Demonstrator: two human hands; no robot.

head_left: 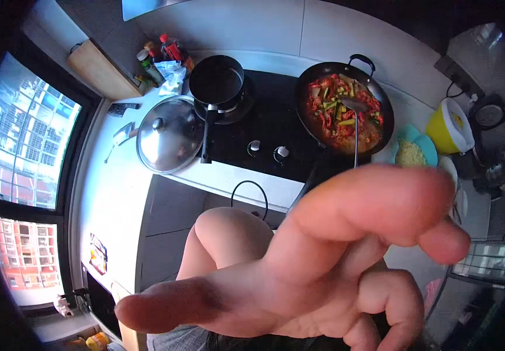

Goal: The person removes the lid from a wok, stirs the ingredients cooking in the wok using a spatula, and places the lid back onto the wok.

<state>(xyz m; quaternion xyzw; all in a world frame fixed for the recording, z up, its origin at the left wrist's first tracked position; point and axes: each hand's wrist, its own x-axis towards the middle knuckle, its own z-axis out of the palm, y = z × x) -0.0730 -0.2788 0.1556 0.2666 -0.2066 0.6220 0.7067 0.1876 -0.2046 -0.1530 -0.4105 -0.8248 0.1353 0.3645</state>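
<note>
My left hand (299, 275) is held up very close to the camera, palm side showing. Its thumb stands well apart at the left, while the other fingers bend toward the right; nothing shows in its grasp. My right hand is out of sight. Behind the raised fingers, a wok (302, 111) sits on the right of the black cooktop (276, 105), with red sauce, meat and green vegetable pieces (337, 111) inside. A metal spatula (356, 134) rests in the wok, its lower handle hidden by the hand.
On the left burner stands a black saucepan (216, 76), beside a glass-and-steel lid (168, 137). A knife (125, 133), cutting board (103, 70) and bottles (147, 61) line the left side. At right are a blue bowl (425, 146) and a yellow container (444, 126).
</note>
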